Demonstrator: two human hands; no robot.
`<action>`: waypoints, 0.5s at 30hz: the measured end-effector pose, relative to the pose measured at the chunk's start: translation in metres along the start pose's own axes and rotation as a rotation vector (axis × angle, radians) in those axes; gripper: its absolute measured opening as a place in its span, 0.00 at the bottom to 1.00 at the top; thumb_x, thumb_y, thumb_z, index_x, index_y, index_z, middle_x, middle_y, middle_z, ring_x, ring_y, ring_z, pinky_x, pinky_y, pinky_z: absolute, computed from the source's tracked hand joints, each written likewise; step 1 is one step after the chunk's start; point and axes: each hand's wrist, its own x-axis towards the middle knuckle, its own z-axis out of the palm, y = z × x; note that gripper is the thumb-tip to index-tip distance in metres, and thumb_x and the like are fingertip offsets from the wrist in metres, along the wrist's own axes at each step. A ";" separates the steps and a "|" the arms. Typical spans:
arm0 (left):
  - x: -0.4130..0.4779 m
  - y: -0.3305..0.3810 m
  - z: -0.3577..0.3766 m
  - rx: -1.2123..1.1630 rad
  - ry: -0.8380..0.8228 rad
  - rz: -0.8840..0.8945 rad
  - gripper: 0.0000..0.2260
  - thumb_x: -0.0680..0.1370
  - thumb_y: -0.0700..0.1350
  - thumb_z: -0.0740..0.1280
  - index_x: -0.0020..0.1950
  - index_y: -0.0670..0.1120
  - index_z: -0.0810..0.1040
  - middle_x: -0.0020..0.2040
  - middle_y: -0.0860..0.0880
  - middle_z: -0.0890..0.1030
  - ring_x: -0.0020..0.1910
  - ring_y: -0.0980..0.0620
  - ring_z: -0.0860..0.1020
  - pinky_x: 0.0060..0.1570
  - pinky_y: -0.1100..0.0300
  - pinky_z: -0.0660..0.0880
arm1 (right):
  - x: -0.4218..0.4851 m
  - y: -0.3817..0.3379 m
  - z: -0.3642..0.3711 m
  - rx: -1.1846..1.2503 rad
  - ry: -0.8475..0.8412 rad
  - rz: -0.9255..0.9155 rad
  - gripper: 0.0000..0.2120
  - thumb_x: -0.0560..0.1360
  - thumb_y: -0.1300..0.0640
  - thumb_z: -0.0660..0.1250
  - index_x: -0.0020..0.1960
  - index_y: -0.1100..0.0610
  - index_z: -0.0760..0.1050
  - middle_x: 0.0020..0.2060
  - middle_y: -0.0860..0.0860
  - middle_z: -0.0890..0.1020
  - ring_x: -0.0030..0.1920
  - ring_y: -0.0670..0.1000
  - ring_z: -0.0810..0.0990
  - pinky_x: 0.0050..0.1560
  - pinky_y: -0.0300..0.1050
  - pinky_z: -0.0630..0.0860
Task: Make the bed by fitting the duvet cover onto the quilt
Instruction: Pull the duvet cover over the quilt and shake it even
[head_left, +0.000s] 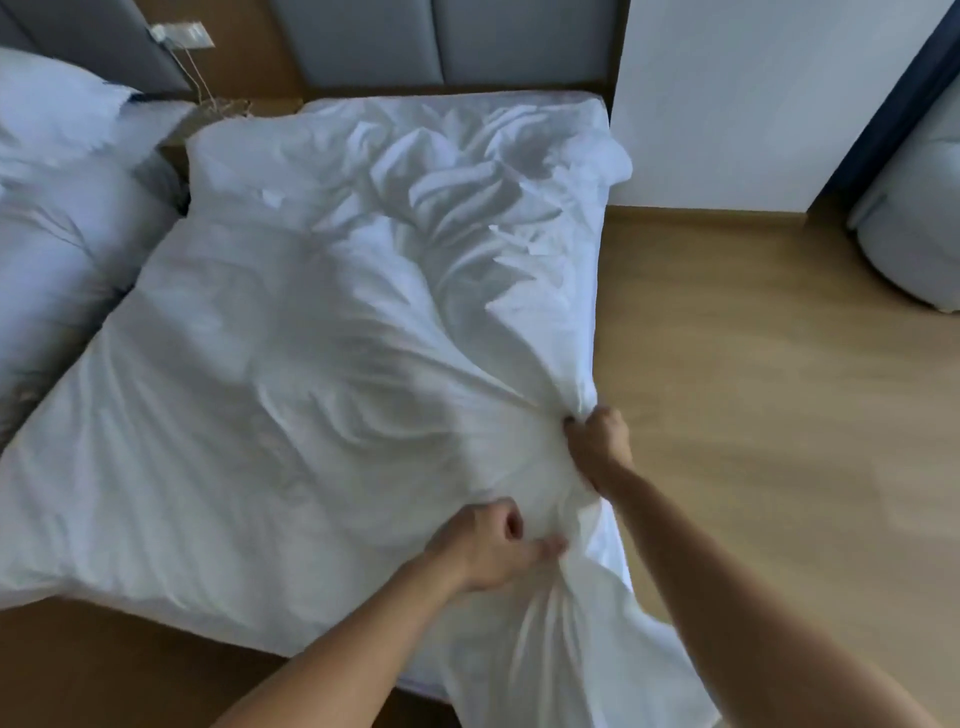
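A white duvet cover (311, 338) lies spread over the bed, wrinkled toward the headboard; the quilt itself does not show apart from it. At the near right corner my left hand (493, 545) grips a bunch of the white cloth, fingers curled into the fabric. My right hand (597, 447) grips the cover's right edge a little farther up, fist closed round a gathered fold. Loose cloth hangs from the corner down toward the floor (571, 649).
A second bed with white bedding (57, 208) stands to the left, a narrow gap between. Grey padded headboard (441, 41) at the back. White wall panel (727, 104) and wooden floor (753, 364) to the right, a pale rounded seat (919, 234) at far right.
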 end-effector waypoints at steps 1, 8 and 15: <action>0.013 -0.007 -0.015 0.101 0.264 -0.031 0.31 0.66 0.75 0.67 0.55 0.53 0.76 0.55 0.52 0.78 0.56 0.47 0.77 0.51 0.55 0.74 | 0.003 0.006 -0.013 -0.020 0.104 -0.058 0.05 0.73 0.60 0.66 0.42 0.63 0.76 0.35 0.57 0.79 0.39 0.60 0.80 0.35 0.43 0.68; 0.089 -0.064 0.002 0.005 -0.144 -0.086 0.55 0.69 0.64 0.75 0.83 0.54 0.41 0.81 0.46 0.60 0.78 0.41 0.61 0.74 0.50 0.64 | -0.031 0.064 -0.004 -0.205 -0.090 -0.071 0.12 0.73 0.60 0.66 0.31 0.56 0.70 0.26 0.46 0.74 0.31 0.51 0.74 0.25 0.39 0.65; 0.128 -0.032 -0.024 0.134 0.353 0.086 0.19 0.77 0.50 0.66 0.67 0.46 0.77 0.64 0.43 0.77 0.64 0.41 0.75 0.63 0.53 0.73 | -0.041 0.070 0.035 -0.086 -0.230 0.125 0.09 0.74 0.58 0.69 0.49 0.64 0.80 0.41 0.56 0.83 0.44 0.56 0.82 0.41 0.46 0.75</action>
